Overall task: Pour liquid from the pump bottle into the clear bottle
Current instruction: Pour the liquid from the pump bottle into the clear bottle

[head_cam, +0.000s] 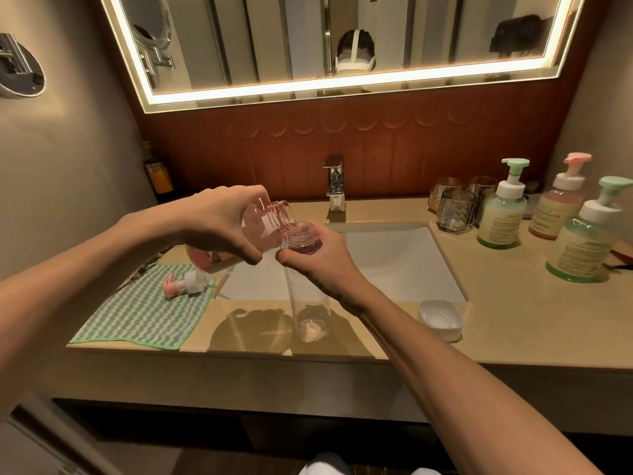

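My left hand (222, 222) grips the pump bottle (265, 222) of pink liquid, its pump head removed, tilted so its threaded open neck rests at the mouth of the clear bottle (306, 296). The clear bottle stands upright on the counter's front strip, and my right hand (325, 262) holds it just below its neck. A little pink liquid lies at its bottom and near its neck. The unscrewed pink pump head (183, 284) lies on the green-and-white cloth (144, 310) at the left.
A white sink (404, 262) with a chrome tap (335, 186) lies behind the bottles. A white dish (441, 318) sits at the counter's front right. Three other pump bottles (501, 207) and several glasses (457, 209) stand at the right.
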Demonstrator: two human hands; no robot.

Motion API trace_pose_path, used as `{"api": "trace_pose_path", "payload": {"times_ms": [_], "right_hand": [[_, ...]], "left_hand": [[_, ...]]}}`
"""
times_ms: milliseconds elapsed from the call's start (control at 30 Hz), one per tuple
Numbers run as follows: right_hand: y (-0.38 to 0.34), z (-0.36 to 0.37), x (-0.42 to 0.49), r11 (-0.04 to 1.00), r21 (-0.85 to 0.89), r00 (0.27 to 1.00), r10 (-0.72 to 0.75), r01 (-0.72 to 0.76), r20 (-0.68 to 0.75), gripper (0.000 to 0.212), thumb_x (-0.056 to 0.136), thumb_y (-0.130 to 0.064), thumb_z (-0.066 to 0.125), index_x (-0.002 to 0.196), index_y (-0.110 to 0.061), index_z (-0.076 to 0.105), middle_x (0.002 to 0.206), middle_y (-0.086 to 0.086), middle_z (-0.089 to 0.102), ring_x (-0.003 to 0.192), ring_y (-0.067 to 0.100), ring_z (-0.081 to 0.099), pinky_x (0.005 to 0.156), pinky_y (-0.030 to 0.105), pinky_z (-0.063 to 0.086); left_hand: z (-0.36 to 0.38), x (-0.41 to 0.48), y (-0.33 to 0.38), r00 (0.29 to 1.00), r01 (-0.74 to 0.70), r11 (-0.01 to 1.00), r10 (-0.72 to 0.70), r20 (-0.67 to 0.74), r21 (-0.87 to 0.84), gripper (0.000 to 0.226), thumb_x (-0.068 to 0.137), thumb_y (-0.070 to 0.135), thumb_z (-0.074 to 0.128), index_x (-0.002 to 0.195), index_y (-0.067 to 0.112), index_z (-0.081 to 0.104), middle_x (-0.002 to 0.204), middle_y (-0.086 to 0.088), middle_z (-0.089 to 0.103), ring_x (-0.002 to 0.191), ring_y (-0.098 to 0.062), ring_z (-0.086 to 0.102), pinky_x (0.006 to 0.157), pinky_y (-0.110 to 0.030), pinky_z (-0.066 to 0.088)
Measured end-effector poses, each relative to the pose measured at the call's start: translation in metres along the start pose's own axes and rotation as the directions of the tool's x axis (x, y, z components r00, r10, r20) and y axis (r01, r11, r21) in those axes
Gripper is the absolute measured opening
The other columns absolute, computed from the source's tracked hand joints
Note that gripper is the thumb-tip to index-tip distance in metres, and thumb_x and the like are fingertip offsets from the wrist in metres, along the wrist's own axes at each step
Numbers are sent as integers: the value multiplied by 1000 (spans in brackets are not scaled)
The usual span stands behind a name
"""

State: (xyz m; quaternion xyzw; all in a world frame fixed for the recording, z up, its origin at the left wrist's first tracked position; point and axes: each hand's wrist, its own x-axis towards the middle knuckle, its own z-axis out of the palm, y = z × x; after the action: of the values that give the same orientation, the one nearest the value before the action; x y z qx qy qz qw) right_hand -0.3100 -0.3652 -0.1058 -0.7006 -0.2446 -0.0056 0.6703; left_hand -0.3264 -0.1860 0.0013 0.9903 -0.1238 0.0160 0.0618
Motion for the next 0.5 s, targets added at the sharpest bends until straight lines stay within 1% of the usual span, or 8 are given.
{"api": "trace_pose_path", "payload": {"times_ms": [67, 200, 267, 400, 500], "right_hand": [[0, 0, 0, 1000, 1, 1000, -2, 2, 1, 28, 80, -15, 79, 98, -30, 63, 89, -10, 70, 80, -1, 65, 70, 22, 57], [2, 1, 1, 1000, 5, 1000, 7, -7, -11, 28, 79, -15, 78, 103, -22, 65, 92, -5, 71, 81, 3, 66, 73, 29, 59], [3, 1, 1, 1000, 3, 1000, 11, -11, -12, 30, 79, -15, 78, 106, -20, 65, 94, -3, 71, 81, 4, 66, 73, 29, 59], [3, 2, 0, 1000, 11, 1000, 7, -7, -12, 28, 79, -13, 78, 102, -24, 64, 92, -4, 71, 78, 2, 65, 73, 31, 58], [3, 2, -1, 1000, 16, 1000, 4, -4, -16, 28, 79, -12, 78, 104, -19, 65, 94, 0, 71, 78, 3, 64, 73, 33, 58]], "left_hand": [[-1, 0, 0, 1000, 5, 1000, -5, 3, 4, 74, 53, 41, 90, 115, 29, 50, 105, 5, 61, 92, -19, 61, 78, -44, 57], [-2, -1, 3, 1000, -4, 999, 4, 2, 47, 74, 54, 42, 90, 114, 27, 49, 105, 3, 60, 91, -21, 61, 77, -44, 56], [-3, -1, 5, 1000, -2, 997, 1, 7, 80, 75, 55, 42, 89, 116, 25, 49, 106, 2, 60, 91, -22, 61, 75, -41, 56], [-4, -2, 7, 1000, 3, 994, -5, 17, 113, 76, 57, 42, 90, 118, 24, 48, 106, 1, 62, 91, -21, 62, 74, -41, 58], [-5, -3, 8, 1000, 6, 992, -9, 20, 126, 77, 58, 43, 91, 119, 25, 48, 108, 1, 62, 91, -22, 62, 72, -39, 57]]}}
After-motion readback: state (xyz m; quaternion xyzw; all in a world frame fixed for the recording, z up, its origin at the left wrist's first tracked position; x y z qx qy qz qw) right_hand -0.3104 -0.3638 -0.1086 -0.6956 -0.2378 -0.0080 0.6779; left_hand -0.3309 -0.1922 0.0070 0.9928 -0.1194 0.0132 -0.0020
